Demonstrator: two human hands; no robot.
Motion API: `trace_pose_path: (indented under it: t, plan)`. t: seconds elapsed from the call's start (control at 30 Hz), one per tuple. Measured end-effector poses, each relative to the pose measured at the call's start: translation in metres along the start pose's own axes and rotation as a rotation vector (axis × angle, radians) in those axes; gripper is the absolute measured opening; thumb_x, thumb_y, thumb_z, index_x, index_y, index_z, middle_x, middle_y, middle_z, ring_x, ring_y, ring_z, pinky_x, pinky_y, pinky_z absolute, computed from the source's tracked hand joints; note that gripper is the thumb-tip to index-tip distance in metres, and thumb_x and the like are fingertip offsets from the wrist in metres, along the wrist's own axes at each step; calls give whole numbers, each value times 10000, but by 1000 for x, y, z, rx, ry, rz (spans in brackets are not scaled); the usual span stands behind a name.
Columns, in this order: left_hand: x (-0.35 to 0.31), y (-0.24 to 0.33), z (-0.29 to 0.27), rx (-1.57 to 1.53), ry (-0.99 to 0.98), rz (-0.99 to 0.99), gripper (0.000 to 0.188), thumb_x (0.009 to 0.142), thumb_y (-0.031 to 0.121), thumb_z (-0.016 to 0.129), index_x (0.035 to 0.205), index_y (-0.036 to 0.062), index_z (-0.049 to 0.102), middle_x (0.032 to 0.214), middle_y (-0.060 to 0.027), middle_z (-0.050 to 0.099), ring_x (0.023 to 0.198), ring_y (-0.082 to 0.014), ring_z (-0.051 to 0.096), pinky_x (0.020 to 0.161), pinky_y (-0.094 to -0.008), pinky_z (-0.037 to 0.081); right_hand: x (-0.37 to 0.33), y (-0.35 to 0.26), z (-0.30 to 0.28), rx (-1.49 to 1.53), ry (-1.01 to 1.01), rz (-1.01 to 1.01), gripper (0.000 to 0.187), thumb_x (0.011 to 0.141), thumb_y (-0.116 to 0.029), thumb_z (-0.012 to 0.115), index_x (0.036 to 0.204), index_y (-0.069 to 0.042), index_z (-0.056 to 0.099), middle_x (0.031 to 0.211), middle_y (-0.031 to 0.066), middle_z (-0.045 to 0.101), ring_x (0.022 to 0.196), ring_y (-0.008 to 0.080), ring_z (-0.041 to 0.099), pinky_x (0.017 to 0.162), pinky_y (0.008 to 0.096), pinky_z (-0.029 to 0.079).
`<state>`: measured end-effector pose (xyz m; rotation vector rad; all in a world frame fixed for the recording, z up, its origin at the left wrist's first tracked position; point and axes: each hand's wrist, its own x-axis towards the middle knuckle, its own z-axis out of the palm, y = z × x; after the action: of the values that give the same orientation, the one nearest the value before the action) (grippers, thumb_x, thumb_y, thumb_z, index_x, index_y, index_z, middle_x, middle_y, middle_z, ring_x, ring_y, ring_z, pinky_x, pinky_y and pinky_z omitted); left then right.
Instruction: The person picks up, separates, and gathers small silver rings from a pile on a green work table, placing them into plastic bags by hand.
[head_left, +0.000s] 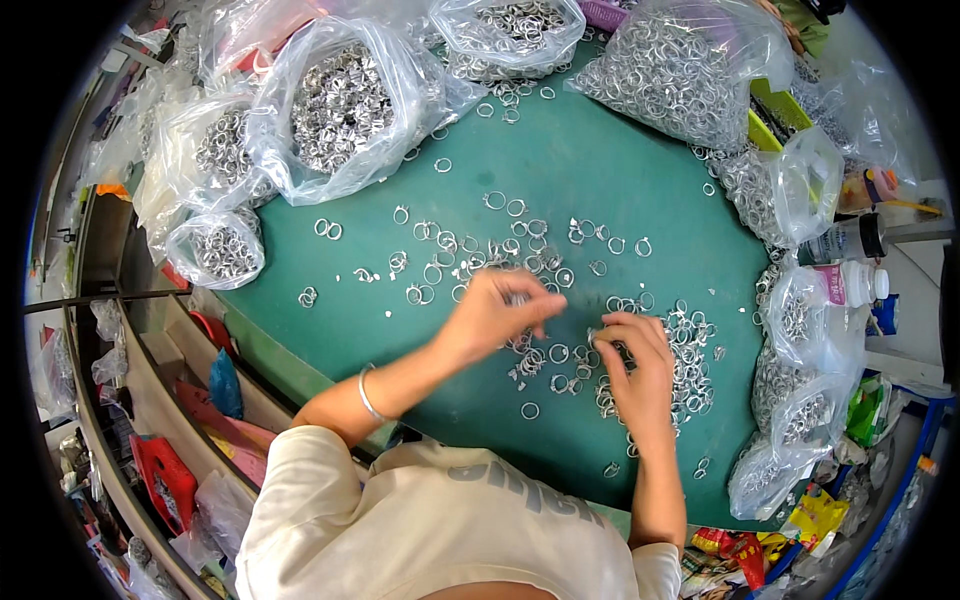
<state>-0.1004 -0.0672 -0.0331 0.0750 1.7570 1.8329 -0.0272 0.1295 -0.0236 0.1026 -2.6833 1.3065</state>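
Note:
Many small silver rings lie loose on a green table mat [330, 265]. My left hand [500, 315], with a bangle [368, 393] on its wrist, hovers over the scattered rings [445, 240] in the middle. Its fingers are curled together, slightly blurred, and whatever they hold is hidden. To the right, my right hand [642, 365] pinches a small silver ring [592, 337] between thumb and fingertips. Beside and under this hand spreads a denser pile of rings [692, 370]. A few rings [560, 383] sit between the two hands.
Open plastic bags full of silver rings stand along the far left [343, 105], far middle [515, 25] and far right [670, 75]. More small bags [795, 400] line the right edge, near a white bottle [858, 284] and a yellow-green bin [775, 112]. Drawers with clutter [165, 480] lie left.

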Motion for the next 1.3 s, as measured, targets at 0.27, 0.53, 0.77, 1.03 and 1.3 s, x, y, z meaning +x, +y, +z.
trace_pose_path:
  t: [0.27, 0.53, 0.77, 1.03, 1.3]
  plan:
    - [74, 9, -4, 980, 135, 458, 193, 761, 177, 730, 826, 7, 668, 848, -131, 648, 679, -278, 633, 607, -376, 500, 85, 33, 23, -369, 168, -178, 256, 723, -14, 692, 969, -12, 621, 958, 100, 617, 902, 304, 547, 804, 395, 433]
    - [87, 3, -10, 1085, 19, 425, 228, 779, 207, 699, 902, 26, 634, 874, -142, 635, 731, -348, 622, 613, -426, 489, 67, 42, -19, 1068, -99, 462, 251, 904, -21, 536, 1152, 12, 524, 1000, 100, 628, 928, 144, 577, 692, 250, 472]
    - [90, 8, 6, 1194, 5, 454, 193, 814, 173, 672, 912, 14, 623, 838, -146, 642, 661, -324, 608, 579, -404, 482, 62, 66, -30, 447, 22, 552, 212, 908, -12, 523, 1114, -8, 575, 894, 6, 526, 733, 63, 482, 626, 209, 399]
    - [35, 7, -10, -431, -427, -428, 205, 877, 92, 483, 1029, 19, 600, 827, -49, 630, 657, -119, 579, 516, -235, 453, 28, -16, -2, 352, -81, 216, 242, 909, 5, 495, 1141, -38, 549, 917, 51, 538, 758, 126, 532, 667, 242, 441]
    - [-3, -19, -7, -910, -189, -481, 244, 941, 297, 552, 886, 64, 598, 789, -55, 612, 630, -139, 591, 478, -229, 474, 44, -17, 24, 216, -73, -212, 283, 764, 43, 638, 1037, -33, 618, 991, 131, 618, 971, 318, 570, 830, 386, 452]
